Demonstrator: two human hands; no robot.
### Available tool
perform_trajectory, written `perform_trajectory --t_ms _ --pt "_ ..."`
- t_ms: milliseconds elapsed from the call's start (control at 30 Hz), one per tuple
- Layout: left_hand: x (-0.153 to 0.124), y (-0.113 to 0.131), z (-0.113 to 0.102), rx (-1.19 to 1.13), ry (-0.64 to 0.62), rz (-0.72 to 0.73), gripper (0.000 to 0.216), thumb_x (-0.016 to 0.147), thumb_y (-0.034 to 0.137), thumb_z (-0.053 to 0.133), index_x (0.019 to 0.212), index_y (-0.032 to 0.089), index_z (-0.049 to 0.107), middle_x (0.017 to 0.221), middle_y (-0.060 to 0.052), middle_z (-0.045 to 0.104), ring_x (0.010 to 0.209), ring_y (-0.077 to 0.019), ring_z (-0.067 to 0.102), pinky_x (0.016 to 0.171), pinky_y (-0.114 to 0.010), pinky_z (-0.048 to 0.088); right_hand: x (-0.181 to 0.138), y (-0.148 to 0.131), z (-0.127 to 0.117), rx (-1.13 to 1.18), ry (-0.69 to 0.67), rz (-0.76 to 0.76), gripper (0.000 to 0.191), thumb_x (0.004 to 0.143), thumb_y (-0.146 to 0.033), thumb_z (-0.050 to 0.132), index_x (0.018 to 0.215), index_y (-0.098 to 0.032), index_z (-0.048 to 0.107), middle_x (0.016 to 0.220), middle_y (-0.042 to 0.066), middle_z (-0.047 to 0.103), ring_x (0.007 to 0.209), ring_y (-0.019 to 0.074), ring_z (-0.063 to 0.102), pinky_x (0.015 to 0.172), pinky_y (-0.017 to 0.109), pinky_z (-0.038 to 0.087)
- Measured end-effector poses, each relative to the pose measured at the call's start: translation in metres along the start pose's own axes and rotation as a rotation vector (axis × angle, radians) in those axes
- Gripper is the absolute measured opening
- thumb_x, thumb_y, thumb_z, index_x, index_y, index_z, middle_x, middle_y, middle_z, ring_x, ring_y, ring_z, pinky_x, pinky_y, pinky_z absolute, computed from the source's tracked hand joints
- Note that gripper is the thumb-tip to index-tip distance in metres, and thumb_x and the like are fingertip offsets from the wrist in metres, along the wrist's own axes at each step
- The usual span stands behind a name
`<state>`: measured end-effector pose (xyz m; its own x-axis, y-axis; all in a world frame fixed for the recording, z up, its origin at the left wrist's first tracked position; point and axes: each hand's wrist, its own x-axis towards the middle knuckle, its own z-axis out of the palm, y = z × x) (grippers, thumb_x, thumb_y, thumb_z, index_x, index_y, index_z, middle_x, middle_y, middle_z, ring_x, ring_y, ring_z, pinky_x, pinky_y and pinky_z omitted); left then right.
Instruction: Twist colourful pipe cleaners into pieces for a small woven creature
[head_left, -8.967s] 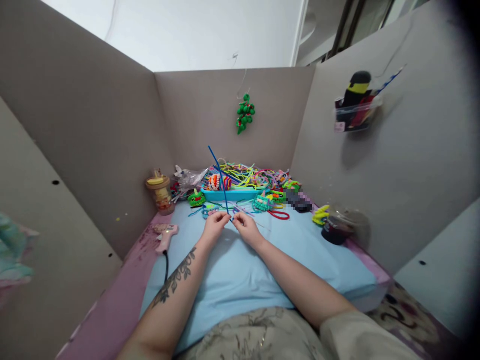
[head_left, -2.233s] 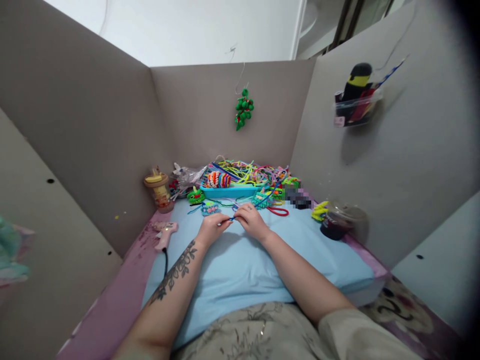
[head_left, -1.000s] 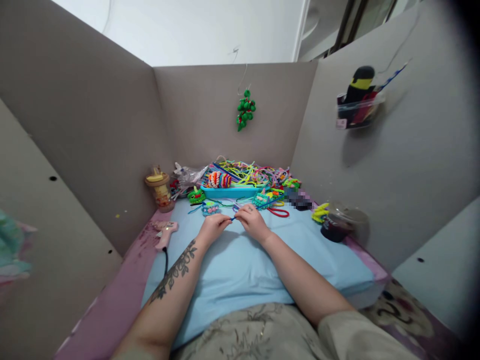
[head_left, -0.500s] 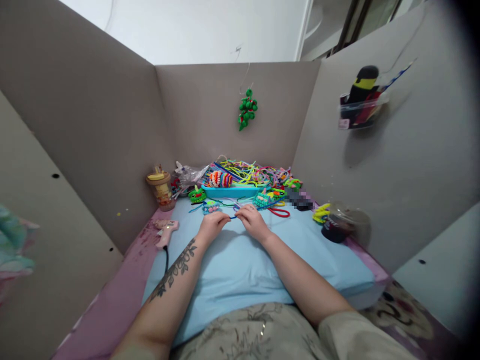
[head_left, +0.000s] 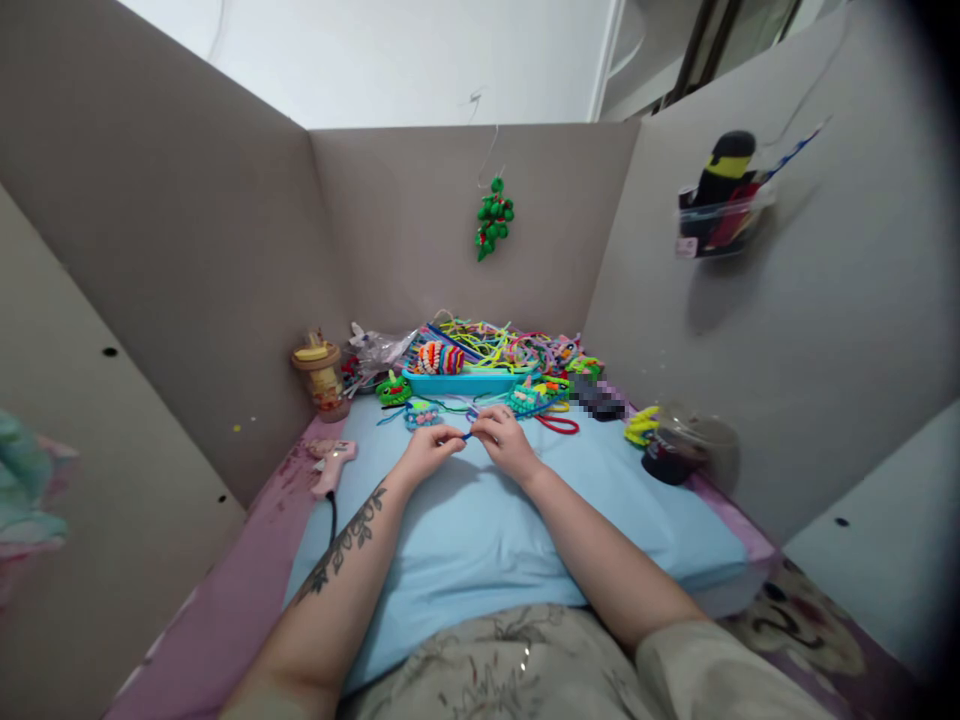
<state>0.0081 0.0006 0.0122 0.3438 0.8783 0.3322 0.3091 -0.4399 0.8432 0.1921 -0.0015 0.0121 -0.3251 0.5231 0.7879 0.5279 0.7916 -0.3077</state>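
Note:
My left hand [head_left: 429,450] and my right hand [head_left: 506,440] meet over a light blue pillow [head_left: 487,530], fingers pinched on a thin blue pipe cleaner [head_left: 466,436] held between them. The wire runs from the pinch toward the right, low over the pillow, under my right hand. Just beyond my hands lie small woven pipe-cleaner figures [head_left: 420,413] and a blue tray [head_left: 459,383] heaped with coloured pipe cleaners [head_left: 495,348].
A pink glue gun [head_left: 330,466] lies left of the pillow, with a lidded cup [head_left: 321,378] behind it. A dark drink cup [head_left: 673,448] stands at the right. Grey panels wall in three sides; a green ornament [head_left: 492,215] hangs at the back.
Nine seconds ago the blue pipe cleaner stood tall above my hands; now it lies low and short between my pinched fingers. My hands have stayed in place over the last second.

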Motion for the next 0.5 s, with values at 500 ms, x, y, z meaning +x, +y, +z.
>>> perform_trajectory --t_ms 500 --pt "-0.001 -0.001 0.0 -0.191 -0.114 -0.14 0.023 0.067 0.034 0.064 0.074 0.012 0.066 0.057 -0.001 0.06 0.051 -0.0099 0.05 0.05 -0.021 0.039 -0.002 -0.004 0.007 -0.194 -0.052 -0.076 0.017 0.08 -0.018 0.054 0.087 -0.028 0.066 0.113 0.007 0.05 0.112 0.0263 0.037 0.092 0.046 0.035"
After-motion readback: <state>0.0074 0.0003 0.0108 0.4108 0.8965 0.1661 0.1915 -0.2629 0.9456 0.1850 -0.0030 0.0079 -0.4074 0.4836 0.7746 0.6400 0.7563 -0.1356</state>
